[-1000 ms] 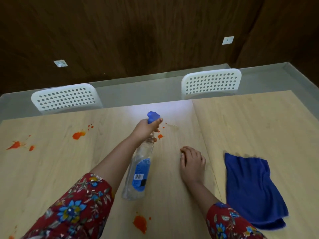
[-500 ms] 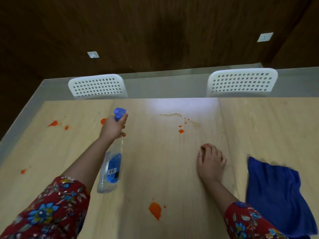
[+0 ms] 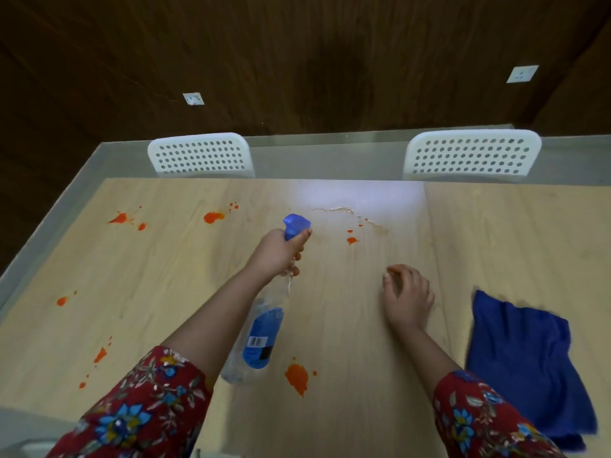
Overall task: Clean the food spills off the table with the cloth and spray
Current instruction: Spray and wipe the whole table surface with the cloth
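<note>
My left hand (image 3: 276, 251) grips the neck of a clear spray bottle (image 3: 258, 338) with a blue label; its blue nozzle (image 3: 296, 224) points toward the table's far side. My right hand (image 3: 408, 297) rests on the wooden table (image 3: 363, 325), fingers loosely curled, holding nothing. A blue cloth (image 3: 525, 358) lies crumpled to its right. Orange spills dot the table: a large blot (image 3: 296, 376) near the bottle's base, a small one (image 3: 351, 240) beyond the nozzle beside a wet patch (image 3: 344, 211), others at far left (image 3: 213, 217) (image 3: 119, 219) and along the left side (image 3: 61, 301).
Two white perforated chairs (image 3: 201, 155) (image 3: 472, 155) stand at the table's far edge. A dark wood wall with two sockets rises behind them. A seam (image 3: 433, 259) runs between two tabletops near my right hand.
My left hand with the bottle swung left toward the far-left spills, then came back toward the centre. My right hand stayed on the table, its fingers lifting slightly.
</note>
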